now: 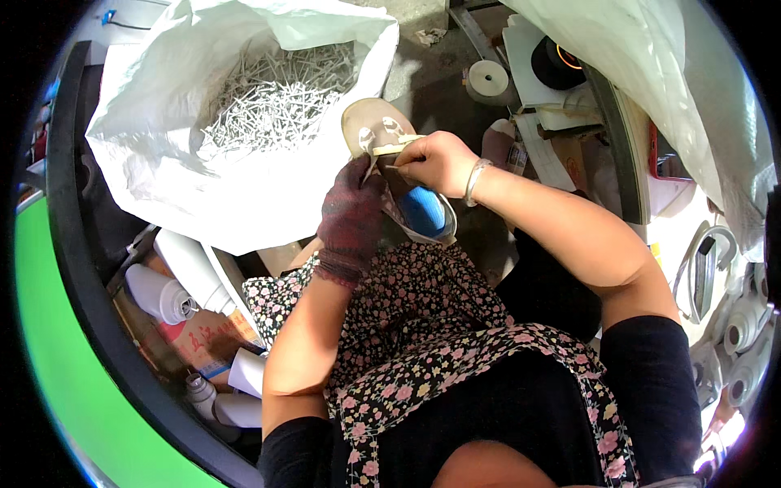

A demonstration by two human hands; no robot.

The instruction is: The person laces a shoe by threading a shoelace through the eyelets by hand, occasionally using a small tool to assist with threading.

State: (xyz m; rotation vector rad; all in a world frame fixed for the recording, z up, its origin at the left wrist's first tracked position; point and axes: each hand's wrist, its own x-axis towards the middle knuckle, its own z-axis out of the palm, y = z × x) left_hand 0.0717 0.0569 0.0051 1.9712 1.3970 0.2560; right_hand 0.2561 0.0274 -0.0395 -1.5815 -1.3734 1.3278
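A sandal [389, 122] lies over my lap, with a beige toe end pointing away from me, pale patterned straps and a blue patch [424, 211] on the sole nearer me. My left hand [354, 207], in a dark red knit glove, is closed on the sandal's left side. My bare right hand [442, 163], with a bracelet at the wrist, pinches at a pale strip across the straps. The fingertips hide part of that strip, and the sandal's underside is out of sight.
A large white sack [163, 163] at the far left holds many thin grey-white nail-like pieces [281, 102]. White bottles [163, 297] stand at the left by a green-edged black rim [106, 325]. A white roll [488, 79] sits far right. White sheeting [651, 65] hangs right.
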